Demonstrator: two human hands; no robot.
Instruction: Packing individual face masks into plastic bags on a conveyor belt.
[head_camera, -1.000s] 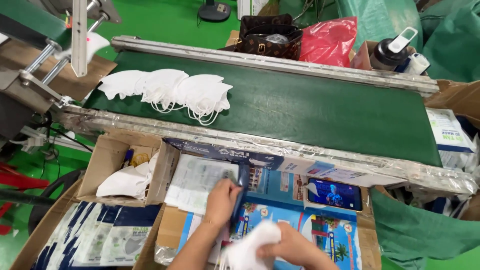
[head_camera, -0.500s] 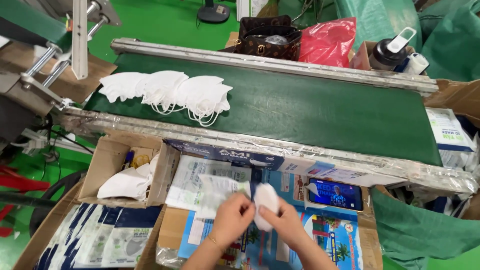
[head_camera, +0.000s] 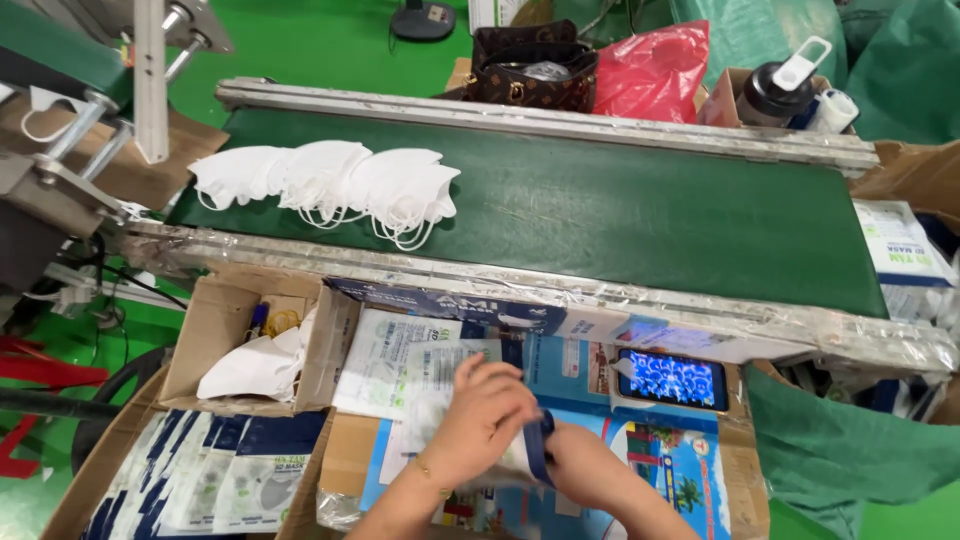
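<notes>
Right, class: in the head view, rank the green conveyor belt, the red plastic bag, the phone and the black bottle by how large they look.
1. Green conveyor belt, by far.
2. Red plastic bag.
3 and 4. Phone and black bottle look alike; the phone sits nearer the camera, so their order is unsure.

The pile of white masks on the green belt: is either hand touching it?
Apart. The head view shows both the left hand and right hand well below the pile of white masks.

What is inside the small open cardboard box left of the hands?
The small cardboard box holds a folded white mask leaning on its right wall, with a blue pen and yellowish rubber bands at the back. Whatever lies under the mask is covered.
</notes>
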